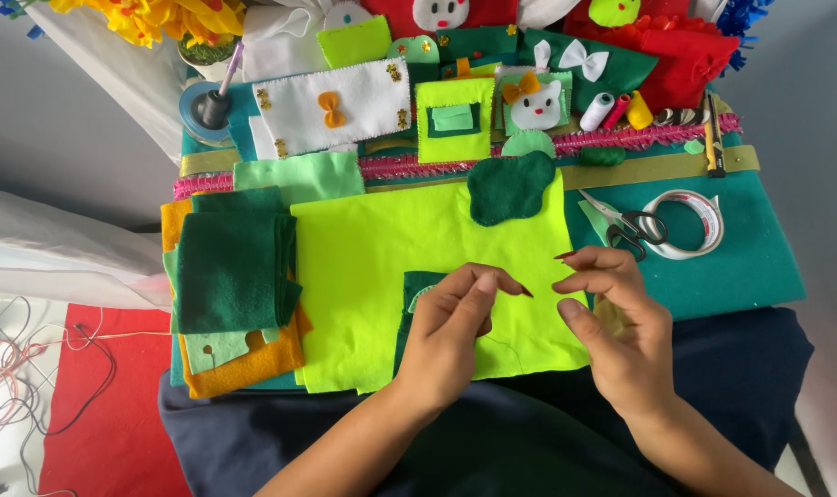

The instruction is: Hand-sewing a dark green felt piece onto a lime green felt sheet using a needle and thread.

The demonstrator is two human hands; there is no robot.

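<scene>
- Currently, the left hand [450,327] rests on a dark green felt piece [413,287], fingers curled and thumb pressed to the forefinger tip; whether a needle is pinched there cannot be told.
- The right hand [611,322] sits at 3 o'clock from the left hand, near but apart, fingers bent inward with thumb close to the forefinger; any content between them is too small to tell.
- The dark green felt piece lies under the left hand and shows at its 10 o'clock side; it is matte, soft-edged, with a rounded upper corner.
- It lies on a neon yellow-green felt sheet [372,267], flat, roughly rectangular, with a fuzzy surface.
- At 12 o'clock from the hands, a dark green lobed felt cutout [508,189] overlaps the sheet's far edge.
- At 9 o'clock, a folded dark green felt stack [230,262] lies on orange felt [243,368].
- At 2 o'clock, black-handled scissors [632,225] lie across a white tape roll [704,221].
</scene>
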